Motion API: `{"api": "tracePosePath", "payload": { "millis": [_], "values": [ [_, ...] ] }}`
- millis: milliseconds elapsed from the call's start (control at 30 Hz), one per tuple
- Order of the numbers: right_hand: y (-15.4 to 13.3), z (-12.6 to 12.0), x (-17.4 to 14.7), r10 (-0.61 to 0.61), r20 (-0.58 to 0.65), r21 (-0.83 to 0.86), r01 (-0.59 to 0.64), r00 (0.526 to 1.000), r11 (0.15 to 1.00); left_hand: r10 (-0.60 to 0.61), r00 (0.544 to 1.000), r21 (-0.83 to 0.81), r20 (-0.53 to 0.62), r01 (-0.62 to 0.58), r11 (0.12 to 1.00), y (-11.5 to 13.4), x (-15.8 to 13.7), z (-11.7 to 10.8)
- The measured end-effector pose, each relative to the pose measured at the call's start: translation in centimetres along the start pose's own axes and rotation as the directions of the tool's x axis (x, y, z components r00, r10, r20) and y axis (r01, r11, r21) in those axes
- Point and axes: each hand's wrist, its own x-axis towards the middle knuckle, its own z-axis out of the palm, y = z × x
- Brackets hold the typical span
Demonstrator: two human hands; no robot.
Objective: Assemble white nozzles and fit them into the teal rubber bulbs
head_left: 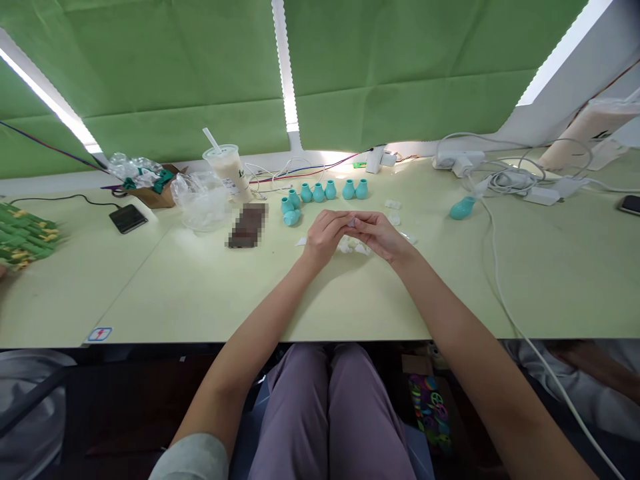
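Note:
My left hand (324, 235) and my right hand (379, 235) meet above the table, fingertips pinched together. A small pale piece (352, 223) shows between them; most of it is hidden by the fingers, so its kind is unclear. Several small white scraps (361, 249) lie just below the hands. Beyond my left hand stand several small teal vase-shaped pieces (319, 193) in a loose row, and one teal piece (291, 217) lies tipped over. Clear plastic-looking bits (393, 204) lie past my right hand.
A dark blurred-out flat object (248, 225), a drink cup with a straw (228, 170) and a clear plastic bag (203, 203) are to the left. Rightward, a teal bulb-shaped piece (463, 208) lies near a white cable (495, 253) and power strip (457, 161).

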Motion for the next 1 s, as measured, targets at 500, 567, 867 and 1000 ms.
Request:
{"api": "tracePosePath", "payload": {
  "millis": [500, 567, 867, 1000],
  "values": [
    [-0.1, 0.4, -0.1, 0.061, 0.119, 0.030, -0.065, 0.991, 0.997, -0.123, 0.992, 0.002, -0.001, 0.123, 0.992, -0.3, 0.0, 0.1],
    [-0.2, 0.5, -0.2, 0.044, 0.117, 0.012, -0.045, 0.992, 0.999, -0.114, 0.993, 0.005, -0.007, 0.114, 0.993, -0.3, 0.1, 0.1],
    [0.5, 0.2, 0.1, -0.004, 0.048, 0.010, 0.003, 0.999, 1.000, -0.106, 0.993, -0.004, 0.051, 0.107, 0.994, -0.5, -0.2, 0.2],
    [0.8, -0.1, -0.1, 0.007, 0.026, -0.023, -0.006, 1.000, 1.000, -0.051, 0.996, -0.027, 0.074, 0.053, 0.998, -0.6, -0.4, 0.2]
  ]
}}
